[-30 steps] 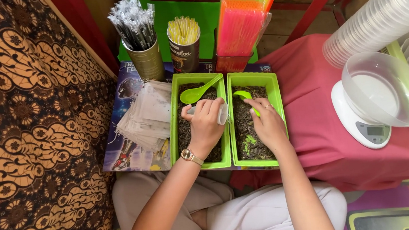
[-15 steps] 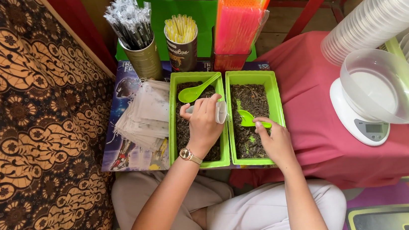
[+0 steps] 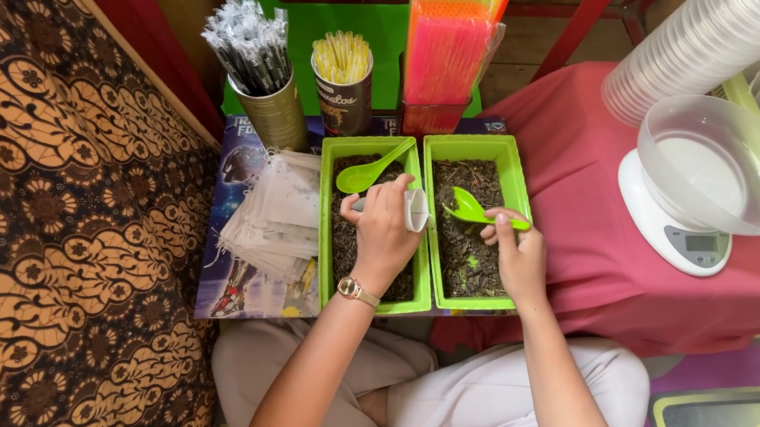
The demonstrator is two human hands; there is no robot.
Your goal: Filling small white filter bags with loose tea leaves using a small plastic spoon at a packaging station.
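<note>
I see the left hand (image 3: 385, 232) clenched round a small white pouch (image 3: 414, 209), its open end tipped right over the rim between the two green trays (image 3: 514, 173), presumably so dried leaves can go straight in. The right hand (image 3: 520, 251), wrist bent over the right tray, has its grip closed on the handle of a green spoon (image 3: 470, 205), bowl raised just beside the pouch mouth. A second green spoon (image 3: 367, 172) lies in the far end of the left tray.
</note>
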